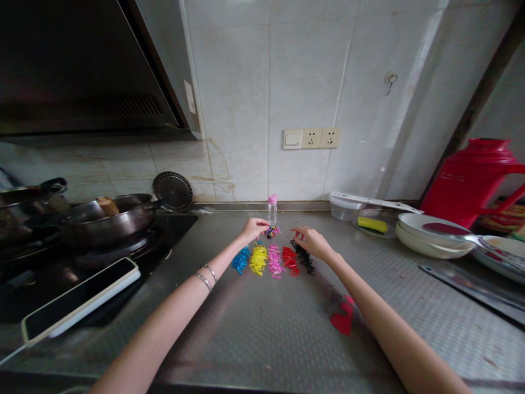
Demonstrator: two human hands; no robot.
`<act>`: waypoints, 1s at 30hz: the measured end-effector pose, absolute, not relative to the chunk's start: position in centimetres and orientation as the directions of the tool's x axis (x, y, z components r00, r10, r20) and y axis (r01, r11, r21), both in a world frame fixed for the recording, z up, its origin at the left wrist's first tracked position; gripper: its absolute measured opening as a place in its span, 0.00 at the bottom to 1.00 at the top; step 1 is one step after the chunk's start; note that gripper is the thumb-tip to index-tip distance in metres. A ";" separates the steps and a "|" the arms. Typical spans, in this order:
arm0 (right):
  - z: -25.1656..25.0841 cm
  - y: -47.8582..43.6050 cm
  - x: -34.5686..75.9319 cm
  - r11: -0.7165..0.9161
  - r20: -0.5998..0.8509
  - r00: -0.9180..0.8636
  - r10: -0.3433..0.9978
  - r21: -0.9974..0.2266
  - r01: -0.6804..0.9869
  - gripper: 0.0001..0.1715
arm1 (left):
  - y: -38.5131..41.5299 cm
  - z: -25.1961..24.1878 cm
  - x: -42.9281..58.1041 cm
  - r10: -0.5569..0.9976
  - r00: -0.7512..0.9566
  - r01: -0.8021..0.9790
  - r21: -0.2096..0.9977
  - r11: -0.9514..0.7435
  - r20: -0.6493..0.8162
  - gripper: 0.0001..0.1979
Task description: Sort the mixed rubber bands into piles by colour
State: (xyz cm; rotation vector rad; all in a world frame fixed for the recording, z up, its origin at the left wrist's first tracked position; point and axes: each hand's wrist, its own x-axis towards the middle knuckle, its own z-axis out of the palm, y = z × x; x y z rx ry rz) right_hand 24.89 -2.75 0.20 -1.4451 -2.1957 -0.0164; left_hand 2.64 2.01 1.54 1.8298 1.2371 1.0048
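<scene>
Sorted small, thin rubber-band-like pieces lie in a row of heaps on the metal counter: blue [240,261], yellow [258,260], pink [275,260], red [290,261] and black [304,258]. Behind them is a small mixed-colour heap [273,231]. My left hand [255,229] reaches this mixed heap from the left, fingertips pinched together at its edge; what they hold is too small to make out. Over the far end of the black heap hovers my right hand [311,241], its fingers bent and a little apart, with nothing visible in them. A clear bottle with a pink cap [273,207] stands behind.
At left, a pan [109,221] sits on the stove beside a white-edged phone [82,298]. Bowls [430,241], a yellow sponge [372,224], a plastic tub [344,209], a knife [471,290] and a red thermos [471,180] are at right. A red patch [342,317] shows near my right forearm.
</scene>
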 end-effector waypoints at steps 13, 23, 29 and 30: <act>1.4 -3.7 23.4 0.513 0.405 -0.387 0.828 -0.269 0.815 0.16 | 0.0 1.4 6.6 0.906 0.373 0.346 0.876 -0.337 0.201 0.12; 0.5 -2.2 26.8 0.449 0.435 -0.298 0.850 -0.301 0.841 0.15 | 0.3 0.6 7.9 0.894 0.381 0.368 0.849 -0.379 0.235 0.12; -0.4 -1.2 28.9 0.393 0.463 -0.214 0.860 -0.335 0.856 0.16 | 0.8 -0.9 10.3 0.854 0.431 0.403 0.784 -0.471 0.291 0.13; -0.6 -1.1 29.1 0.384 0.465 -0.201 0.862 -0.340 0.859 0.16 | 0.8 -1.1 10.7 0.851 0.435 0.410 0.777 -0.478 0.294 0.13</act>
